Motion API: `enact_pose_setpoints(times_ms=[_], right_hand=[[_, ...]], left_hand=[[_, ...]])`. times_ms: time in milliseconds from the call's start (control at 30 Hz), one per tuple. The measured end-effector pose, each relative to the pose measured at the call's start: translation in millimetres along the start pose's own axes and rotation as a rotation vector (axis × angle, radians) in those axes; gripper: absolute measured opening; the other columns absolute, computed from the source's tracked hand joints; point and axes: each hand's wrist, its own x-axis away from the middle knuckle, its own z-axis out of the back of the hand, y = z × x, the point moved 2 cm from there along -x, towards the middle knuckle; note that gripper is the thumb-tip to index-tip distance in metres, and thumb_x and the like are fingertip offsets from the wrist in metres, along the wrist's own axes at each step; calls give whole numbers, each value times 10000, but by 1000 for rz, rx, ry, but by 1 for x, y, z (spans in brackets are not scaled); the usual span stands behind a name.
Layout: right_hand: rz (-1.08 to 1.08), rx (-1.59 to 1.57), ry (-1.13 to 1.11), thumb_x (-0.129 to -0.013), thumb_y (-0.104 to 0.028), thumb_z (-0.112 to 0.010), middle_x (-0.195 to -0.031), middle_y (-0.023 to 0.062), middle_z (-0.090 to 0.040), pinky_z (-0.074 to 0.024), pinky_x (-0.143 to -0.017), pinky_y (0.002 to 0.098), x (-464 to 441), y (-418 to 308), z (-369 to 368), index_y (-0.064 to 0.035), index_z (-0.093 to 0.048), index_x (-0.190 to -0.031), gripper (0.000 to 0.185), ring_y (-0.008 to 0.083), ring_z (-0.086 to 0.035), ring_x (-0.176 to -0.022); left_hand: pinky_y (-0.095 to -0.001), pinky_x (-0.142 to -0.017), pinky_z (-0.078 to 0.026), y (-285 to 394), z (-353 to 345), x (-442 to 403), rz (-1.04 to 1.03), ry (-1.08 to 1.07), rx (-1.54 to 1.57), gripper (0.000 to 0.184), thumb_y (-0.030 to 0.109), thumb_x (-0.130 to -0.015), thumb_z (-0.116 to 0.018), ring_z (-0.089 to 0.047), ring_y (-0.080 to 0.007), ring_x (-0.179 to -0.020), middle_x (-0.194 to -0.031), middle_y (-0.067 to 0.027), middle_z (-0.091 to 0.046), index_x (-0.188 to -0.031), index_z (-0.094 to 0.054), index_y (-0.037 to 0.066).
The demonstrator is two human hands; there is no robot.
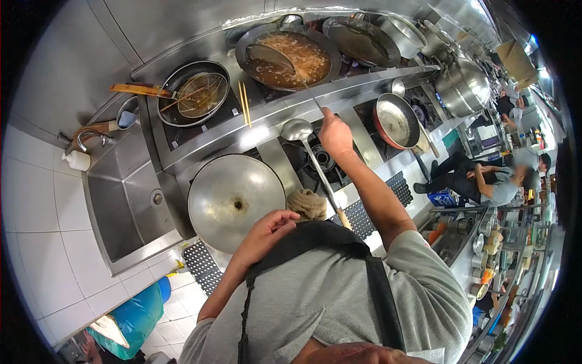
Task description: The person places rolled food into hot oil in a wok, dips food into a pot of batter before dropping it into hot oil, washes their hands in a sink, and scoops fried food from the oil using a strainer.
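Observation:
My right hand [335, 132] is closed around the handle of a long-handled skimmer [271, 56]. The skimmer's broad round head lies in a large wok [330, 67] of brown bubbling liquid with pale pieces in it. My left hand [267, 235] is held near my apron, beside the rim of a big pale metal wok or lid [233, 191]; its fingers are loosely bent and nothing shows in them. Between my hands, a steel ladle [297, 130] rests across the front burner with its wooden handle end towards me. A crumpled brown cloth [307, 204] lies beside it.
At the left, a black pan [167, 115] holds a wire strainer [203, 96]; chopsticks [245, 104] lie beside it. A steel sink [130, 194] stands further left. To the right are a second dark wok [364, 42], a red-sided frying pan [396, 121] and a steel pot [464, 88]. Other people are at far right.

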Motion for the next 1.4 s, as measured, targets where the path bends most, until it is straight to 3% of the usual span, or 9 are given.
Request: enact_pose_setpoints(times_ms=[167,733,1000,1067,1233,1300,1333,1400], right_hand=[[-186,-168,-53,-991,-172,-499,-1008,318,-706,-550,-868,562,-11,6,11,-26,-654,-1250,335,485,-686,-984],[-44,-223,114,-981,-139,-518,-968,322,-700,-538,-847,581,-5,15,26,-21,-619,-1273,331,501,-682,-906],[-96,-59,53,-971,-143,-535,-1010,295,-711,-551,-846,560,-10,17,10,-34,-594,-1304,355,482,-688,-939],[-97,-80,73,-987,-158,-529,-1015,291,-711,-537,-843,575,-6,14,10,-57,-612,-1293,332,486,-683,-939],[-145,-188,117,-998,-157,-528,-1041,304,-697,-518,-852,591,-1,8,2,-73,-640,-1269,305,507,-658,-984],[-86,-265,250,-999,-148,-536,-881,241,-723,-545,-717,496,-8,13,-11,-57,-656,-1250,292,421,-707,-816],[-82,-266,244,-999,-148,-536,-881,241,-723,-545,-717,496,-16,19,-23,-57,-656,-1250,292,421,-707,-816],[-258,-723,125,-1008,-148,-543,-739,86,-634,-466,-539,357,-33,34,-47,-44,-637,-1274,301,225,-601,-596]], left_hand=[[-261,-998,-461,2,-1,-2,-11,-1,17,296,217,-1072,-596,-608,-112,-1131,-1215,-21,-665,-1318,-634,57],[-262,-956,-478,13,-2,-8,7,-28,87,313,231,-1055,-621,-609,-100,-1071,-1171,-15,-650,-1307,-628,45],[-258,-951,-477,12,-1,-6,34,-32,102,321,239,-1055,-619,-607,-96,-1066,-1171,-16,-652,-1307,-627,39],[-257,-989,-466,8,1,-5,14,-20,81,327,249,-1069,-603,-611,-109,-1137,-1211,-22,-664,-1312,-631,33],[-260,-990,-458,7,4,-2,13,-8,87,351,276,-1065,-613,-603,-108,-1138,-1220,-20,-661,-1319,-630,35],[-262,-989,-457,5,4,-4,13,-2,94,359,286,-1063,-617,-603,-108,-1132,-1219,-19,-661,-1321,-631,37],[-256,-957,-468,5,3,-5,-2,-2,104,338,264,-1060,-619,-602,-96,-1082,-1179,-12,-657,-1314,-630,42],[-249,-925,-479,6,5,-6,-18,-1,116,318,243,-1057,-622,-601,-83,-1032,-1138,-5,-653,-1307,-630,47]])
